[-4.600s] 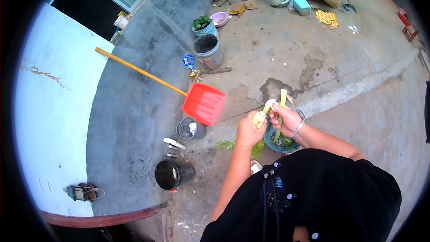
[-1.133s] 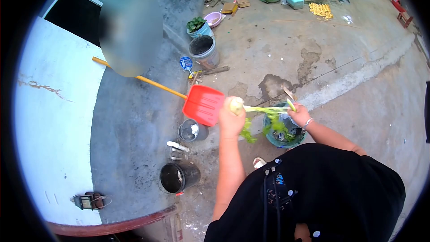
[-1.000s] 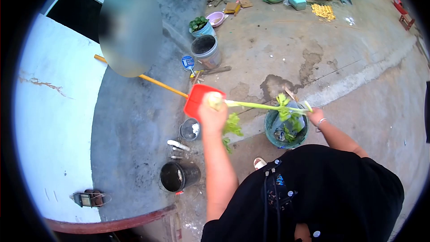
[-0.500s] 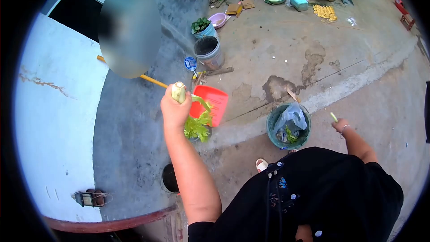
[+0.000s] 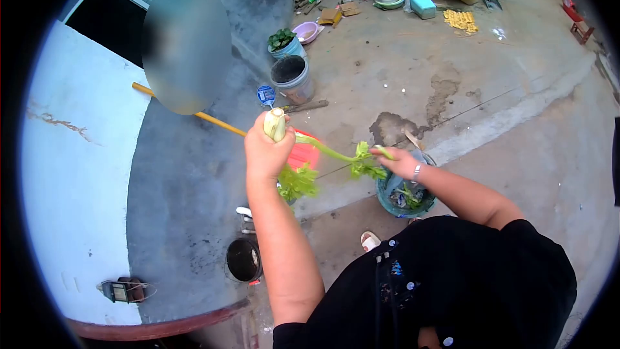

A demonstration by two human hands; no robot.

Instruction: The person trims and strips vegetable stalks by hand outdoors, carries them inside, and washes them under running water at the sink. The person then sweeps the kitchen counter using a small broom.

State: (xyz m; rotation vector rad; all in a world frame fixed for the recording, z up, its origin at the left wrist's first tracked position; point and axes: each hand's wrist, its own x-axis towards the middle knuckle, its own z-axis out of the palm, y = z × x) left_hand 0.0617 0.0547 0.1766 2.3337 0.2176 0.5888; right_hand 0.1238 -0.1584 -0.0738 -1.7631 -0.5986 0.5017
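Observation:
My left hand [image 5: 266, 152] is wrapped round the pale base of a bunch of celery [image 5: 274, 124], whose cut end points up. Green leaves [image 5: 298, 182] hang below that hand, and one long stalk [image 5: 330, 150] stretches right to a leafy tip. Beside this tip is my right hand [image 5: 400, 162], closed on a short piece of green stalk [image 5: 385, 153]. Under my right hand stands a green bucket [image 5: 382, 201] with a plastic bag and some leaves in it.
A red dustpan [image 5: 305, 155] with a yellow handle lies behind the celery. Black bucket [image 5: 243, 260], grey bucket [image 5: 294, 84], potted plant [image 5: 282, 40] and purple basin [image 5: 307, 31] stand at the left. A blue box [image 5: 423, 6] sits farther back.
My right hand has come back left from beyond the green bucket to the leafy stalk tip. My left hand, still round the celery base, has shifted slightly right. The long stalk now reaches out sideways.

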